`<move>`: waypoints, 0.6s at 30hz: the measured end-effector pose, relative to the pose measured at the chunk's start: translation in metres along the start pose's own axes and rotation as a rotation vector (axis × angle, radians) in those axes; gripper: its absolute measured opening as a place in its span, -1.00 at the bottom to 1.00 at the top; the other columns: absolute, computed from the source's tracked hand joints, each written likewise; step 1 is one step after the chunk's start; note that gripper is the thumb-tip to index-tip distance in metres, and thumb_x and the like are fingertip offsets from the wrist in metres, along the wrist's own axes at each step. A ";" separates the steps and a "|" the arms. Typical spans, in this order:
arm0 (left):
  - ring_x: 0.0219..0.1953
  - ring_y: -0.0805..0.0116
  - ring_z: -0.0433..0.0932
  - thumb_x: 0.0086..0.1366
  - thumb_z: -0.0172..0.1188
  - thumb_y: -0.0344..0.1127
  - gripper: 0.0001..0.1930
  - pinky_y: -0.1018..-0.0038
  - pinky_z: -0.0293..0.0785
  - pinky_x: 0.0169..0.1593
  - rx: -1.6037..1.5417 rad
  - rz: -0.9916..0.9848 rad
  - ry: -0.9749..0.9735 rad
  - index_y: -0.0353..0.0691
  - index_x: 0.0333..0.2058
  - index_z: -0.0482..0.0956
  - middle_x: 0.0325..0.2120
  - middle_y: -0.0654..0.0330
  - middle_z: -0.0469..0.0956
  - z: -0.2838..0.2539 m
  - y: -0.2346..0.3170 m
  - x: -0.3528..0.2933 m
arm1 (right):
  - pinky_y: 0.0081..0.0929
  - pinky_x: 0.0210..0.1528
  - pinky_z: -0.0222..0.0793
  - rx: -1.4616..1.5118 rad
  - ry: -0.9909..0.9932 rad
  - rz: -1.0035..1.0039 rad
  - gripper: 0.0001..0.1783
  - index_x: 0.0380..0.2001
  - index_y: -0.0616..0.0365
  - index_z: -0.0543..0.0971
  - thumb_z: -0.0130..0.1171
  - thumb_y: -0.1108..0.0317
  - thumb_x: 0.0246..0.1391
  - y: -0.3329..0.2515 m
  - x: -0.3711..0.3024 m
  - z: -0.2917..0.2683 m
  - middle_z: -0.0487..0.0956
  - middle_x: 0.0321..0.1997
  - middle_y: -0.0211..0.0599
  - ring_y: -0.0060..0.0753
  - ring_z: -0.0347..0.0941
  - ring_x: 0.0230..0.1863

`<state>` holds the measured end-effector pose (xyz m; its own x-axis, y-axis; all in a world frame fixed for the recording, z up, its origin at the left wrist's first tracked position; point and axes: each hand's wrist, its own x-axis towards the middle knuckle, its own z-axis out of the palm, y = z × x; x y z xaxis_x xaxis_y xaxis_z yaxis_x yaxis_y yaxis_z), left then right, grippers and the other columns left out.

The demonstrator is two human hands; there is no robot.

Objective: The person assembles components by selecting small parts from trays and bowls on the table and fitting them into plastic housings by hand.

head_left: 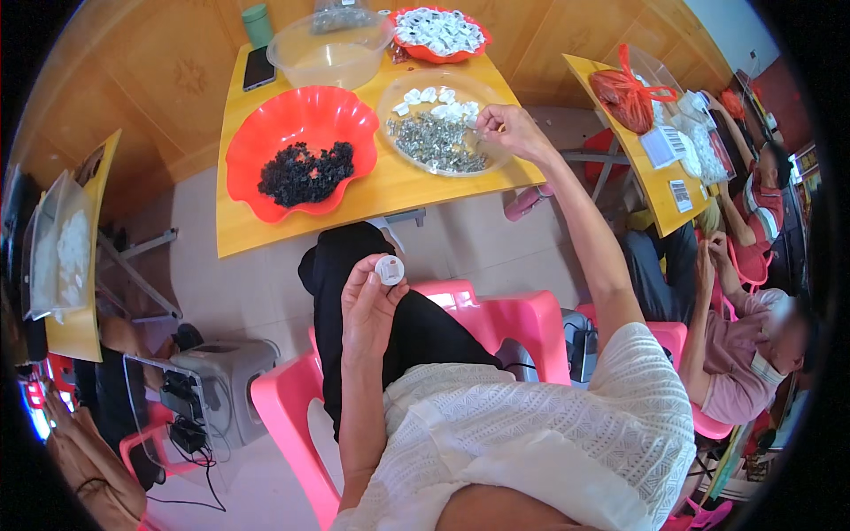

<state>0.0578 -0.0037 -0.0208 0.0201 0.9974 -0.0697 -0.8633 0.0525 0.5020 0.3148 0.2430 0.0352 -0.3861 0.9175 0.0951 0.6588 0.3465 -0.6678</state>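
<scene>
In my left hand [365, 308], raised above my lap, the fingers and thumb grip a small round white plastic piece [390, 270]. My right hand [512, 131] is at the right side of a shallow clear tray [390, 91], its fingertips pinched together; whether something is between them is hidden. Inside that tray lie many small silvery metal pieces [434, 143], with several white plastic pieces [431, 95] toward the back. To the left, a red scalloped bowl [266, 115] contains a heap of small black parts [305, 174].
Behind these are a deep clear bowl [323, 60], a red dish of white pieces [440, 32], a phone [258, 68] and a green canister [257, 26]. A pink bottle [528, 202] is below the table's right corner. People sit by another table [655, 190] at right.
</scene>
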 end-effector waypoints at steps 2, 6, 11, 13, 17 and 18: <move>-0.28 0.42 0.51 0.28 -0.02 -0.33 -0.81 0.48 0.48 -0.17 0.002 -0.003 0.004 -0.23 -0.16 0.41 -0.28 0.19 0.50 0.000 0.000 -0.001 | -0.61 -0.41 0.29 0.036 0.017 -0.029 -0.92 -0.49 0.23 0.52 0.11 0.53 -0.16 -0.009 -0.005 0.002 0.49 -0.57 -0.43 -0.64 0.35 -0.50; -0.28 0.40 0.51 0.28 -0.03 -0.33 -0.80 0.47 0.48 -0.16 -0.010 -0.010 0.018 -0.24 -0.15 0.41 -0.28 0.19 0.50 -0.002 0.000 0.000 | -0.60 -0.36 0.31 0.163 0.071 -0.031 -0.93 -0.47 0.24 0.53 0.13 0.50 -0.10 -0.049 -0.024 0.017 0.51 -0.52 -0.42 -0.63 0.39 -0.45; -0.29 0.39 0.51 0.29 -0.04 -0.33 -0.79 0.45 0.48 -0.15 -0.052 -0.004 0.010 -0.26 -0.15 0.41 -0.29 0.18 0.50 0.004 0.002 0.000 | -0.56 -0.21 0.29 0.282 0.054 -0.214 -0.90 -0.43 0.27 0.53 0.14 0.54 -0.11 -0.111 -0.084 0.055 0.54 -0.43 -0.37 -0.55 0.39 -0.31; -0.28 0.39 0.51 0.30 -0.04 -0.33 -0.79 0.46 0.48 -0.15 -0.037 -0.007 -0.009 -0.27 -0.15 0.42 -0.29 0.18 0.50 0.004 0.003 -0.002 | -0.49 -0.21 0.29 0.283 0.073 -0.406 -0.85 -0.44 0.25 0.54 0.16 0.58 -0.21 -0.128 -0.101 0.071 0.54 -0.46 -0.31 -0.43 0.41 -0.33; -0.27 0.40 0.51 0.28 -0.01 -0.35 -0.80 0.45 0.49 -0.16 -0.035 0.019 0.000 -0.27 -0.16 0.44 -0.28 0.18 0.50 0.004 0.007 -0.008 | -0.45 -0.29 0.33 0.268 0.158 -0.483 -0.84 -0.51 0.24 0.53 0.18 0.64 -0.29 -0.153 -0.124 0.092 0.51 -0.49 -0.28 -0.30 0.40 -0.36; -0.27 0.40 0.51 0.28 -0.01 -0.35 -0.80 0.45 0.49 -0.16 -0.034 0.022 0.005 -0.27 -0.16 0.44 -0.28 0.18 0.50 0.002 0.008 -0.009 | -0.43 -0.29 0.34 0.231 0.181 -0.517 -0.84 -0.52 0.23 0.53 0.18 0.65 -0.30 -0.155 -0.127 0.095 0.51 -0.49 -0.28 -0.27 0.40 -0.35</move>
<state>0.0523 -0.0116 -0.0143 -0.0018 0.9980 -0.0637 -0.8803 0.0286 0.4736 0.2003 0.0545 0.0568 -0.4901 0.6668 0.5613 0.2494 0.7244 -0.6427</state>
